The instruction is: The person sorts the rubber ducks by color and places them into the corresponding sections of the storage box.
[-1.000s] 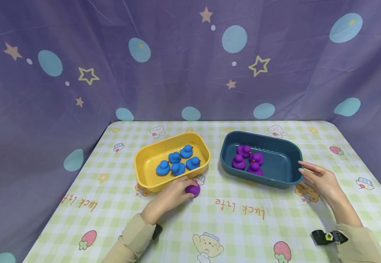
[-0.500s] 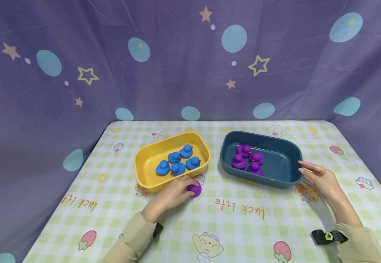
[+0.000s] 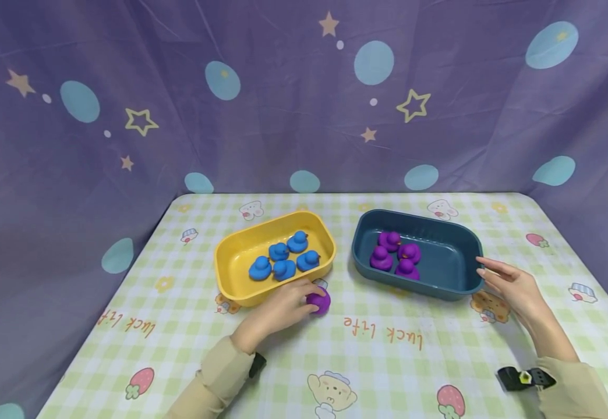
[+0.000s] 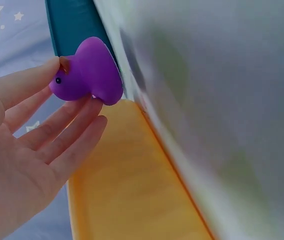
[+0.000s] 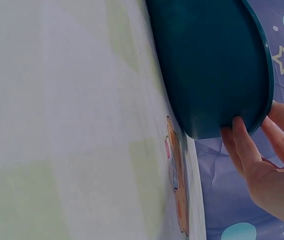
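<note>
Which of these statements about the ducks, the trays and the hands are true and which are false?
1. The yellow tray holds five blue ducks. True.
2. The left hand pinches a purple duck on the tablecloth. True.
3. The teal tray holds no ducks. False: four purple ducks sit in it.
4. The right hand grips a blue duck. False: its fingers touch the teal tray's end and hold no duck.
5. The two trays are stacked. False: they stand side by side, apart.
</note>
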A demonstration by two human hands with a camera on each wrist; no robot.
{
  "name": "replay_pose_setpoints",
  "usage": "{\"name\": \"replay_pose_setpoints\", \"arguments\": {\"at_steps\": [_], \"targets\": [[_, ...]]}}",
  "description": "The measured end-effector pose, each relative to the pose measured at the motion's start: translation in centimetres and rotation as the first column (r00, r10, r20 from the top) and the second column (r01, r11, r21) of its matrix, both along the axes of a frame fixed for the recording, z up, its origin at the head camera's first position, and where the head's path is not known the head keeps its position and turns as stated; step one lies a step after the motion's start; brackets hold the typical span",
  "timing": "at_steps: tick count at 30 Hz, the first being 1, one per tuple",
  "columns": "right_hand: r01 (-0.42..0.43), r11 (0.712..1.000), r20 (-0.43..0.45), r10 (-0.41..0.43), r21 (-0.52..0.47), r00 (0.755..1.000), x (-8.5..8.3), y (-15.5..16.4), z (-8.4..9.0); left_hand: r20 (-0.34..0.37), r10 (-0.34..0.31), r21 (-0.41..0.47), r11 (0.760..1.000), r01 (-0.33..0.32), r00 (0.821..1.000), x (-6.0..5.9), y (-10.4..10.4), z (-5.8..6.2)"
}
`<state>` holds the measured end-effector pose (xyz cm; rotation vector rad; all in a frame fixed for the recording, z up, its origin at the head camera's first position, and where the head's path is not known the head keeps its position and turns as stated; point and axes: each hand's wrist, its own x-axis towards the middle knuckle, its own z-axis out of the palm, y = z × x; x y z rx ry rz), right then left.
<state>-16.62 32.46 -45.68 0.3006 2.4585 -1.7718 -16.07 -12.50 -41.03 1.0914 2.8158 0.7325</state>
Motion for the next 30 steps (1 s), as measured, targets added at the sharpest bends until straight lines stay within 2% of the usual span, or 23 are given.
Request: {"name": "replay_pose_setpoints", "arguments": {"at_steps": [6,9,18,24,30], "targets": [[0.014,1.0,-0.011,-0.015,-0.028,1.0,-0.6,0.7,-1.2,0.039,-0.013,0.02,1.0,0.013,0.999,-0.4,1.1,0.8],[0.007,1.0,-0.025,-0.008,-0.022,1.0,-0.5,0.5,-0.9,0.053,-0.022,0.031,0.999,0.021,0.998,-0.7,1.7,1.1],[-0.005,0.998,-0.046,0.002,-0.062,0.999,-1.0,1.1,-1.9,0.022,-0.071,0.051,0.996,0.07,0.997,-1.6,3.3,2.1],[0.005,1.0,-0.025,-0.006,-0.028,1.0,-0.7,0.8,-1.3,-0.004,-0.083,0.059,0.995,0.083,0.997,-2.1,4.1,2.7],[0.006,1.0,-0.008,-0.006,0.02,1.0,0.2,-0.4,0.6,-0.016,-0.085,0.07,0.994,0.086,0.996,-2.5,4.9,3.3]]}}
